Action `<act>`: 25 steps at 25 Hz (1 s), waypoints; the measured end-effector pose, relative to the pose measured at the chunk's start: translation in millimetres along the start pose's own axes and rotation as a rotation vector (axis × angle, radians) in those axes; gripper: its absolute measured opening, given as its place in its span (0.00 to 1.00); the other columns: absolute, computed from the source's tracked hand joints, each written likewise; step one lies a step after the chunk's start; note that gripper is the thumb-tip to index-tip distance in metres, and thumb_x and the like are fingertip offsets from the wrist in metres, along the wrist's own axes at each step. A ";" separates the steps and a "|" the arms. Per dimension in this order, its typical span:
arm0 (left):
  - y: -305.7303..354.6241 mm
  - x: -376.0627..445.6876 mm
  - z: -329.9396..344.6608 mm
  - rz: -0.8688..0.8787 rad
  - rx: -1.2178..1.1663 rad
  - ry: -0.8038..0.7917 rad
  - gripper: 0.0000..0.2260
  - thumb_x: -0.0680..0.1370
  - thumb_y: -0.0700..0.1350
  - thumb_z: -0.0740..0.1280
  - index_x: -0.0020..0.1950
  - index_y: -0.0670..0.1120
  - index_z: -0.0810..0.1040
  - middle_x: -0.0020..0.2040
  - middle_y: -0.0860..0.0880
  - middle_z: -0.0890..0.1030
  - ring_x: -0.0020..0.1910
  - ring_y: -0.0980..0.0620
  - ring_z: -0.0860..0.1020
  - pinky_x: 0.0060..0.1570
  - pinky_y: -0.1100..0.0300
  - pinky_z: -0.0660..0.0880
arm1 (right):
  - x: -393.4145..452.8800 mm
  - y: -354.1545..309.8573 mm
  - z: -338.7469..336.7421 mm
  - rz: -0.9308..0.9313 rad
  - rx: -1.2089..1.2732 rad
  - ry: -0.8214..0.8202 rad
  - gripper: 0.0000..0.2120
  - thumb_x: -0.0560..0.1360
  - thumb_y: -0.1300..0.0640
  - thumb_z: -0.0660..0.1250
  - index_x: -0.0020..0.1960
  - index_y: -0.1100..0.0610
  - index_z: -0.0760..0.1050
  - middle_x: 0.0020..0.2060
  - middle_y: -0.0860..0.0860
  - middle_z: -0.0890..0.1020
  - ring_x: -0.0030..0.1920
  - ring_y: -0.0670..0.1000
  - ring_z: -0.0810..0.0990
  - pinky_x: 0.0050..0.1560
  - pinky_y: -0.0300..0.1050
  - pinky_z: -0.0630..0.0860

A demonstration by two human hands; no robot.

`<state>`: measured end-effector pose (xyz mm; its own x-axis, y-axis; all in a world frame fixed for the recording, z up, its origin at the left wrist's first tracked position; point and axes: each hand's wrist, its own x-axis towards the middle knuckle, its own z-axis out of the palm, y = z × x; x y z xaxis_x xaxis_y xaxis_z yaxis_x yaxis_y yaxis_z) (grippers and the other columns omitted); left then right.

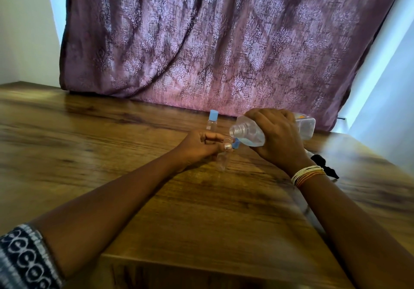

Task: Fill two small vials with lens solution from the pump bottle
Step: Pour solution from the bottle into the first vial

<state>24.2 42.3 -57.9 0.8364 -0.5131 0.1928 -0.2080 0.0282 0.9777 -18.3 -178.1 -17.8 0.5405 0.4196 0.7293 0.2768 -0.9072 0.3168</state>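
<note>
Fingers pinch vial (223,158) left, grip tilted bottle (248,132) right — capped vial (212,122), curtain (224,42) behind.

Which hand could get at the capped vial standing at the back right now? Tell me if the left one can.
Probably not at once. The left hand is busy holding the open vial under the tilted bottle held by the right hand. The capped vial stands just behind it, path clear, but it would need to let go first.

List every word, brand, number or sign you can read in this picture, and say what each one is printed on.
No text here can be read.
Large bottle, tilted in the right hand: an orange-marked label near its base, too blurred to read.
Capped vial and the vial in the left hand: no print visible.
</note>
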 end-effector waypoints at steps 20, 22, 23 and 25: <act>8.1 -7.5 3.0 0.019 0.026 -0.017 0.14 0.75 0.37 0.69 0.60 0.35 0.78 0.56 0.34 0.82 0.58 0.36 0.80 0.60 0.39 0.75 | 0.5 -0.1 -1.7 -0.025 -0.036 0.054 0.22 0.71 0.44 0.69 0.61 0.54 0.75 0.57 0.51 0.82 0.56 0.55 0.80 0.53 0.53 0.68; 8.0 -7.7 2.6 0.016 0.027 -0.014 0.15 0.74 0.37 0.70 0.60 0.36 0.78 0.56 0.34 0.82 0.58 0.35 0.79 0.60 0.38 0.75 | 0.5 0.2 -1.6 -0.027 -0.039 0.058 0.21 0.71 0.44 0.69 0.60 0.54 0.75 0.56 0.51 0.82 0.56 0.55 0.80 0.53 0.53 0.68; 8.2 -7.6 2.5 0.014 0.027 -0.015 0.15 0.74 0.37 0.70 0.60 0.36 0.78 0.56 0.35 0.82 0.58 0.36 0.80 0.60 0.38 0.75 | 0.5 0.4 -1.5 -0.028 -0.040 0.059 0.21 0.71 0.44 0.69 0.60 0.54 0.75 0.56 0.51 0.82 0.56 0.55 0.80 0.53 0.53 0.68; 9.1 -7.9 2.5 0.011 0.025 -0.018 0.15 0.75 0.37 0.69 0.61 0.36 0.78 0.56 0.35 0.82 0.58 0.37 0.80 0.60 0.40 0.75 | 0.2 0.5 -1.1 -0.032 -0.043 0.060 0.21 0.72 0.44 0.69 0.60 0.53 0.75 0.57 0.50 0.82 0.56 0.54 0.79 0.53 0.53 0.68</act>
<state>14.5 44.4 -50.7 0.8249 -0.5281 0.2014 -0.2296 0.0124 0.9732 -18.8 -178.5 -16.8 0.4833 0.4472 0.7526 0.2579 -0.8942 0.3658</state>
